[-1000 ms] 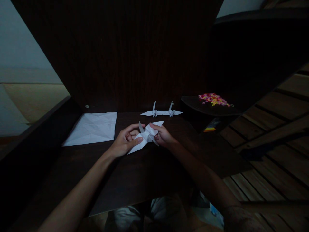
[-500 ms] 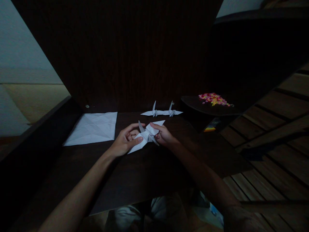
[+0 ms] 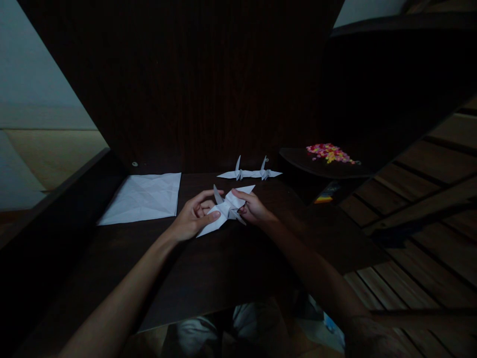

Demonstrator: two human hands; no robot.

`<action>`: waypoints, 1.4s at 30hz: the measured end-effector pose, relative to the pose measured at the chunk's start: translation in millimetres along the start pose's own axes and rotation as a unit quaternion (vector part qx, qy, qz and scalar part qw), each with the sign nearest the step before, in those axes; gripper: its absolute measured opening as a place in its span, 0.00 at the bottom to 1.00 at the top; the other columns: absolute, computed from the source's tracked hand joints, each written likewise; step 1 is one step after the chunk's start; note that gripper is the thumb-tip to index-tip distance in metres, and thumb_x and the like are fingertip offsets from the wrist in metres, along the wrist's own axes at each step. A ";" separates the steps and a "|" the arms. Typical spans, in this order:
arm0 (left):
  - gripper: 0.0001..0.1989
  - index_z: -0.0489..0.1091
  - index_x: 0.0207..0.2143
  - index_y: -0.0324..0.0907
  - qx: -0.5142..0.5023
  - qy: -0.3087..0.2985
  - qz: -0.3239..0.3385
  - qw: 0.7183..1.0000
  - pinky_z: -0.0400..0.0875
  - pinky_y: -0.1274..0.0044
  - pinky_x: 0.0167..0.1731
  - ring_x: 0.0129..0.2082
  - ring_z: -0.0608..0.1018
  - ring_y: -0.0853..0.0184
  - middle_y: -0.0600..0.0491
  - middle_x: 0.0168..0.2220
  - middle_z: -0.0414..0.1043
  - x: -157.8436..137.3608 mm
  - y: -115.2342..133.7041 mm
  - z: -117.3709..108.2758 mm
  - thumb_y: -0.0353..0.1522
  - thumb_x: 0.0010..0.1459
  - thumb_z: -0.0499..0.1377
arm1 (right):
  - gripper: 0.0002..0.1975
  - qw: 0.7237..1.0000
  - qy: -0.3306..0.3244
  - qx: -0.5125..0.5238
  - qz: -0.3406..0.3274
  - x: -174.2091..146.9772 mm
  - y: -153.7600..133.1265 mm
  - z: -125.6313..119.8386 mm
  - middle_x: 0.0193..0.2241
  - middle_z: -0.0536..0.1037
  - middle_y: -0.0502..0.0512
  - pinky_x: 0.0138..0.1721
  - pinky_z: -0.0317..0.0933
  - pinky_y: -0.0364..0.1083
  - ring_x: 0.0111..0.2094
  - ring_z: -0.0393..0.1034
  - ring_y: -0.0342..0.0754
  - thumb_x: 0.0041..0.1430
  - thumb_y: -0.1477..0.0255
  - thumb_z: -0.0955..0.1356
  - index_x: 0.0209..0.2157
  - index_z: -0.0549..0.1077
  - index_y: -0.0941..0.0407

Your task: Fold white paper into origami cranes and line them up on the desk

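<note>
A white origami crane (image 3: 228,207) is held above the dark desk, its two wings spread and its pointed ends sticking out between them. My left hand (image 3: 194,217) pinches the nearer left wing, thumb on top and fingers underneath. The opposite wing is gripped by my right hand (image 3: 253,206), its thumb pressed on the paper and its other fingers partly hidden below. Behind my hands, two white paper cranes (image 3: 250,174) stand side by side near the back panel, wings touching or overlapping.
Creased white paper sheets (image 3: 143,198) lie at the desk's left, beside a dark raised side board (image 3: 55,199). A small pile of pink, red and yellow pieces (image 3: 330,152) sits on a rounded shelf (image 3: 298,161) at right. A slatted wooden surface (image 3: 421,268) is farther right.
</note>
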State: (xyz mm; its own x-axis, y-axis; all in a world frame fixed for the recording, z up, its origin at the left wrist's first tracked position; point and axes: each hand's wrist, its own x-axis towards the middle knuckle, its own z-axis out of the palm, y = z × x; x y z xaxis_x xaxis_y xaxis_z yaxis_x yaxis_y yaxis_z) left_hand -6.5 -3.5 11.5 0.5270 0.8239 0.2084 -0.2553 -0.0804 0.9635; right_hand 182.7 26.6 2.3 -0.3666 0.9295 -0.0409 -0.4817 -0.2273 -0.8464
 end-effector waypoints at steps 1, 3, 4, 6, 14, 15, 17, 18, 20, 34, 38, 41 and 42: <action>0.27 0.63 0.53 0.41 -0.003 -0.001 0.002 1.000 0.68 0.83 0.25 0.27 0.76 0.71 0.50 0.34 0.75 0.1 -0.3 -0.2 0.29 0.51 0.65 | 0.13 1.000 0.000 -0.001 0.000 0.1 0.0 0.1 0.14 0.63 0.44 0.10 0.40 0.34 0.12 0.49 0.32 0.46 0.67 0.73 0.20 0.68 0.60; 0.25 0.63 0.51 0.42 -0.007 -0.002 0.005 1.000 0.69 0.82 0.26 0.29 0.76 0.70 0.51 0.34 0.75 0.2 -0.7 -0.4 0.29 0.51 0.65 | 0.13 1.000 0.003 -0.004 0.003 0.1 -0.2 0.5 0.14 0.62 0.44 0.10 0.40 0.34 0.12 0.49 0.32 0.46 0.68 0.73 0.19 0.68 0.60; 0.25 0.63 0.50 0.42 -0.009 -0.003 0.006 1.000 0.69 0.82 0.26 0.29 0.77 0.70 0.51 0.35 0.75 0.2 -0.9 -0.4 0.29 0.50 0.65 | 0.13 1.000 0.004 -0.005 0.005 0.0 -0.3 0.7 0.14 0.62 0.44 0.10 0.40 0.34 0.12 0.49 0.33 0.46 0.68 0.73 0.19 0.67 0.60; 0.23 0.63 0.49 0.42 -0.012 -0.006 0.008 1.000 0.70 0.82 0.27 0.29 0.77 0.70 0.51 0.34 0.75 0.0 -1.3 -0.3 0.29 0.51 0.65 | 0.13 1.000 0.005 -0.007 0.006 -0.3 -0.6 1.3 0.14 0.62 0.44 0.09 0.40 0.34 0.12 0.48 0.33 0.46 0.68 0.72 0.19 0.67 0.59; 0.22 0.62 0.47 0.43 -0.015 -0.026 0.012 0.999 0.69 0.82 0.25 0.27 0.76 0.71 0.52 0.33 0.75 -0.8 0.2 0.7 0.28 0.51 0.65 | 0.13 1.000 0.001 -0.003 0.007 -1.2 -1.2 2.5 0.13 0.62 0.44 0.09 0.39 0.35 0.11 0.48 0.33 0.44 0.68 0.73 0.18 0.66 0.59; 0.22 0.62 0.47 0.43 -0.015 -0.029 0.013 0.999 0.69 0.82 0.25 0.27 0.76 0.71 0.53 0.33 0.75 -1.0 0.7 0.9 0.28 0.51 0.65 | 0.13 1.000 0.002 -0.003 0.008 -1.2 -0.9 2.4 0.13 0.62 0.44 0.09 0.39 0.35 0.11 0.48 0.33 0.44 0.68 0.73 0.18 0.66 0.59; 0.22 0.61 0.46 0.43 -0.015 -0.032 0.013 0.999 0.69 0.83 0.25 0.27 0.76 0.71 0.53 0.32 0.74 -1.2 1.1 0.9 0.28 0.51 0.65 | 0.14 1.000 -0.001 -0.005 0.010 -1.3 -0.6 1.9 0.12 0.61 0.43 0.09 0.38 0.35 0.11 0.47 0.33 0.45 0.68 0.73 0.18 0.66 0.59; 0.22 0.61 0.47 0.43 -0.015 -0.034 0.014 0.999 0.69 0.83 0.24 0.27 0.76 0.71 0.53 0.32 0.74 -1.3 1.0 0.6 0.29 0.51 0.65 | 0.14 1.000 -0.004 -0.006 0.011 -1.3 -0.6 1.6 0.12 0.61 0.43 0.09 0.38 0.35 0.11 0.46 0.33 0.45 0.68 0.73 0.18 0.65 0.59; 0.22 0.61 0.47 0.42 -0.013 -0.040 0.014 0.999 0.69 0.83 0.24 0.27 0.76 0.72 0.52 0.32 0.74 -1.3 0.0 -0.4 0.29 0.51 0.65 | 0.15 1.000 -0.008 -0.009 0.012 -1.5 -0.8 1.0 0.12 0.60 0.43 0.09 0.39 0.35 0.11 0.46 0.33 0.45 0.68 0.73 0.17 0.64 0.59; 0.22 0.61 0.46 0.44 -0.020 -0.035 0.021 0.999 0.70 0.82 0.24 0.26 0.77 0.71 0.53 0.32 0.75 -2.3 -0.6 0.6 0.30 0.51 0.65 | 0.16 1.000 -0.006 -0.013 -0.002 -1.6 -0.1 1.6 0.11 0.60 0.43 0.10 0.38 0.36 0.11 0.45 0.33 0.45 0.66 0.73 0.16 0.64 0.58; 0.23 0.61 0.48 0.44 -0.017 -0.034 0.012 0.999 0.72 0.82 0.23 0.25 0.77 0.71 0.54 0.31 0.74 -4.4 0.2 1.1 0.29 0.51 0.65 | 0.15 0.999 -0.008 -0.038 -0.009 -5.8 -3.2 5.0 0.12 0.61 0.44 0.11 0.40 0.36 0.12 0.49 0.34 0.43 0.66 0.73 0.17 0.65 0.58; 0.24 0.61 0.50 0.44 -0.006 -0.050 -0.002 0.999 0.74 0.80 0.24 0.27 0.79 0.68 0.53 0.32 0.75 -5.8 1.2 0.7 0.29 0.52 0.64 | 0.14 0.997 -0.010 -0.069 -0.014 -8.3 -4.1 5.0 0.13 0.63 0.44 0.12 0.43 0.36 0.14 0.53 0.35 0.40 0.66 0.74 0.19 0.66 0.59; 0.23 0.61 0.50 0.44 -0.002 -0.056 -0.008 0.998 0.74 0.78 0.24 0.27 0.79 0.67 0.53 0.32 0.75 -6.1 1.5 0.5 0.29 0.53 0.64 | 0.14 0.997 -0.007 -0.079 -0.015 -8.5 -3.8 4.4 0.14 0.63 0.44 0.12 0.44 0.37 0.14 0.54 0.36 0.40 0.66 0.74 0.19 0.67 0.59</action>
State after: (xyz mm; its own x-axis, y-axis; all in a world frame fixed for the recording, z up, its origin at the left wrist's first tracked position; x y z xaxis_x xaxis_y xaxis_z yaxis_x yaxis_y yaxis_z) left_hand -9.6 -8.9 11.8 0.6186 0.7569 0.2108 -0.2495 -0.0652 0.9662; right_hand 184.1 18.3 8.3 -0.3651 0.9309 -0.0081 -0.3623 -0.1501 -0.9199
